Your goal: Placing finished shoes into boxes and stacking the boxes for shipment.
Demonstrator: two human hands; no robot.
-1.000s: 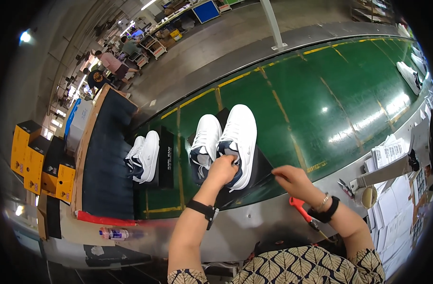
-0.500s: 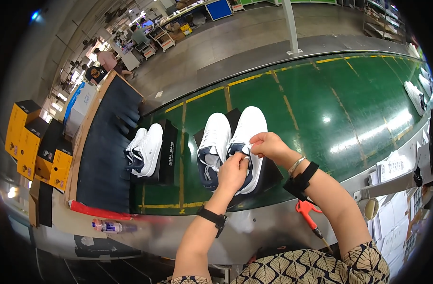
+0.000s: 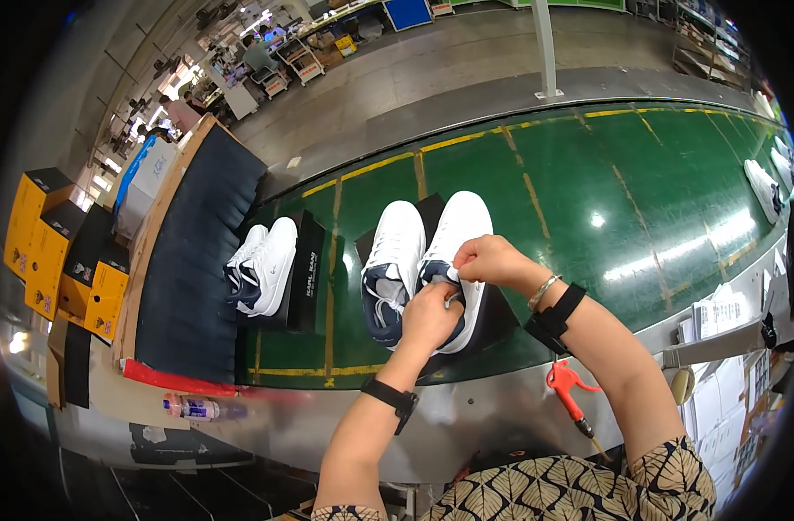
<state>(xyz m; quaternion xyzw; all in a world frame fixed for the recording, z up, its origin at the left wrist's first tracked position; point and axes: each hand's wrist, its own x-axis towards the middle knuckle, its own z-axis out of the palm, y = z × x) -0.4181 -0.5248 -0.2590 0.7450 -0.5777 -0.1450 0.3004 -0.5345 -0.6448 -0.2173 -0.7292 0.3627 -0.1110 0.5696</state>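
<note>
A pair of white sneakers with dark navy linings stands side by side on a black shoe box, toes pointing away from me. My left hand [image 3: 431, 316] is closed at the opening of the right sneaker [image 3: 463, 224], gripping its collar area with the fingertips hidden inside. Pinched together above that shoe's tongue and laces is my right hand [image 3: 492, 262]; whatever sits between its fingertips is too small to make out. The left sneaker [image 3: 396, 233] stands untouched beside it, with loose white lace in its opening.
Green conveyor belt [image 3: 588, 200] runs underneath. Further left, another white pair [image 3: 273, 265] rests on a black box [image 3: 305, 282] by a dark curtain [image 3: 193, 269]. A red air gun [image 3: 569, 395] and a bottle [image 3: 191, 406] lie near the front edge. Yellow boxes [image 3: 32, 252] are stacked left.
Both hands stay at the right sneaker; my left hand's fingers have shifted slightly at its opening. The other pair and its box have moved a little to the left in view.
</note>
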